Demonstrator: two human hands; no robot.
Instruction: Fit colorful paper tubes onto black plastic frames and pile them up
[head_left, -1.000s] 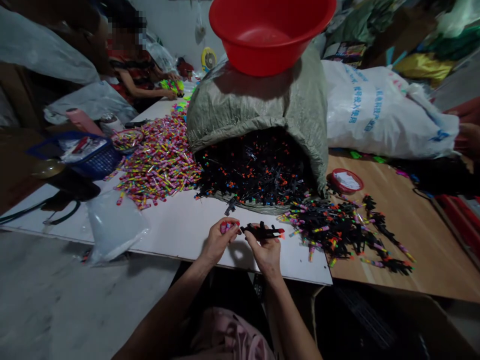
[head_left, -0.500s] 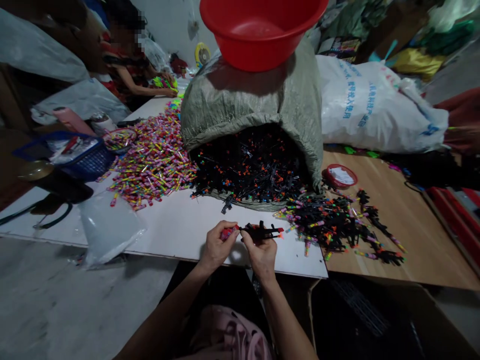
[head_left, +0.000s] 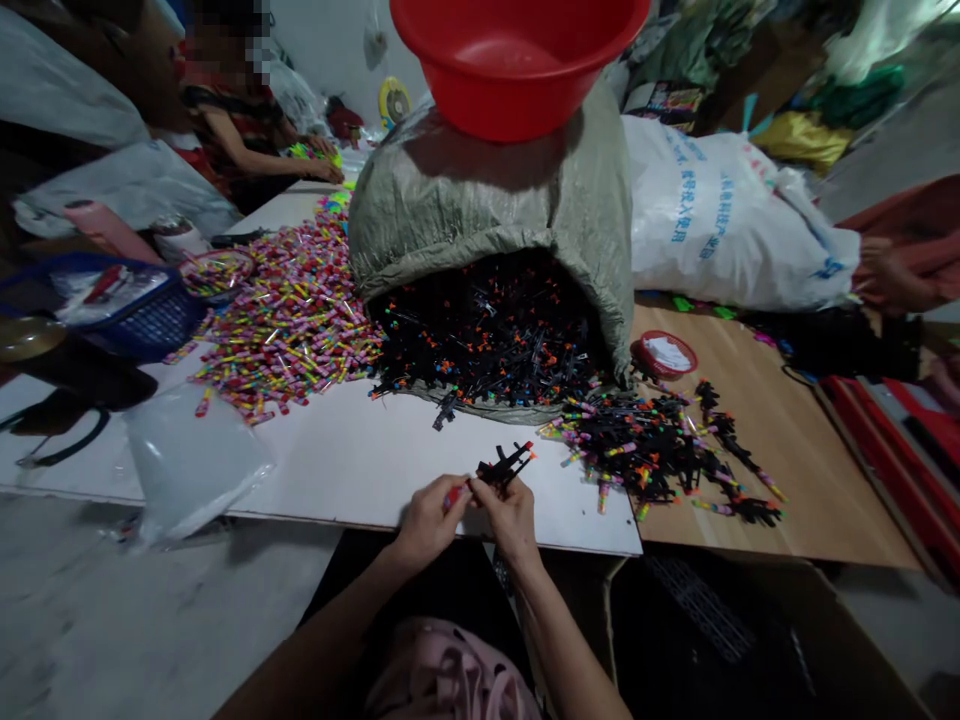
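Left hand (head_left: 427,520): closed on a red tube (head_left: 453,497), mostly hidden.
Right hand (head_left: 514,515): pinching a black toy rifle (head_left: 501,466), rear toward the tube; I judge this keeps both in line.
Tube pile (head_left: 292,315): on the bench (head_left: 330,450) beyond the left hand, apparently for short reach.
Open sack (head_left: 480,205): ahead of both hands, mouth facing them, presumably for access.

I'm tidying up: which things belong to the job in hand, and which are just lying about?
Likely the job: toy gun (right hand); reddish piece (left hand); tube pile; grey sack; mixed pile.
Likely lying about: red basin; blue basket; dark bottle.
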